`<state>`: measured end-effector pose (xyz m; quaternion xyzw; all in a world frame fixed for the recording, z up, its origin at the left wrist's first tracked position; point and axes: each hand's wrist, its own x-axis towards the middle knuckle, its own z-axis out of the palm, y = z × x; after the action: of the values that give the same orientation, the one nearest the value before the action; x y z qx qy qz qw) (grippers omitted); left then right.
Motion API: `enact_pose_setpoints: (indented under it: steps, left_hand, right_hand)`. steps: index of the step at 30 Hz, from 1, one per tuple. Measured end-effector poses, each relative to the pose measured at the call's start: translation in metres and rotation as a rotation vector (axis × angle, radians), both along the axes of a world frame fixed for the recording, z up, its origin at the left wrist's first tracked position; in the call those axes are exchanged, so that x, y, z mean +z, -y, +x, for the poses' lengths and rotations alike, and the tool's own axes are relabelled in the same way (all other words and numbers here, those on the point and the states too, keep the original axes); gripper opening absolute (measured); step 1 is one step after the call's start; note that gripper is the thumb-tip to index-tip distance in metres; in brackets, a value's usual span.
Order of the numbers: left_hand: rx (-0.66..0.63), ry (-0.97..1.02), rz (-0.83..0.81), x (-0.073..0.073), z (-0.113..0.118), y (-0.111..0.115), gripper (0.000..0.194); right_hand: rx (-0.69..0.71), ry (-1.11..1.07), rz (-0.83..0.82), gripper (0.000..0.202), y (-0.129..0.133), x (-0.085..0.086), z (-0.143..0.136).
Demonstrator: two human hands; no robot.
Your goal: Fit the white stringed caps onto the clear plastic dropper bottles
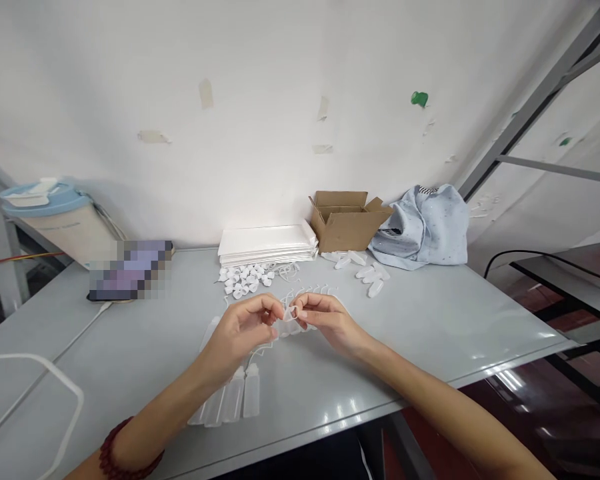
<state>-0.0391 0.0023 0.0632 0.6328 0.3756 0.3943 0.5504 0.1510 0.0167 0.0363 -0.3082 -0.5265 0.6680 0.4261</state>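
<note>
Pinching 1 small, translucent white looped piece (291, 316), the person's right hand (327, 322) is left of and nearer than the cardboard box (347, 231); the left hand's (245, 330) grip cannot be told.

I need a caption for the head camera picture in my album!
Left hand and right hand meet at a small translucent piece over a grey table with pale bottles.

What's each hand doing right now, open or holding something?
Left hand: fingers curled beside the small whitish piece; whether it grips cannot be told.
Right hand: closed, pinching that piece.
</note>
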Motion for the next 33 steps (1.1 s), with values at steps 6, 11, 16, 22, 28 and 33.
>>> enact_pose_setpoints:
  steps: [6,11,16,22,28,33]
  left_hand:
    - [0.086,-0.017,-0.068,0.0041,0.0015,-0.0011,0.012]
    - [0.075,-0.239,-0.074,0.0060,0.0046,-0.0029,0.024]
    - [0.006,-0.176,-0.150,0.0024,0.0037,-0.0034,0.023]
    - [0.042,-0.159,-0.253,0.0024,0.0040,-0.0032,0.019]
    - [0.030,-0.086,-0.330,0.0040,0.0045,-0.0036,0.024]
    - [0.008,-0.059,-0.339,0.0009,0.0022,-0.0050,0.024]
  right_hand:
    - [-0.029,0.024,0.025,0.018,0.0001,0.0010,0.0014]
    - [0.002,0.075,0.108,0.021,0.0031,0.0033,0.0007]
    - [-0.003,0.093,0.126,0.023,0.0036,0.0048,-0.0001]
    - [0.023,0.100,0.121,0.023,0.0020,0.0047,-0.0002]
    - [-0.015,0.175,0.278,0.022,0.0047,0.0021,-0.0006]
    - [-0.115,0.354,0.477,0.017,0.0072,-0.0024,-0.0029]
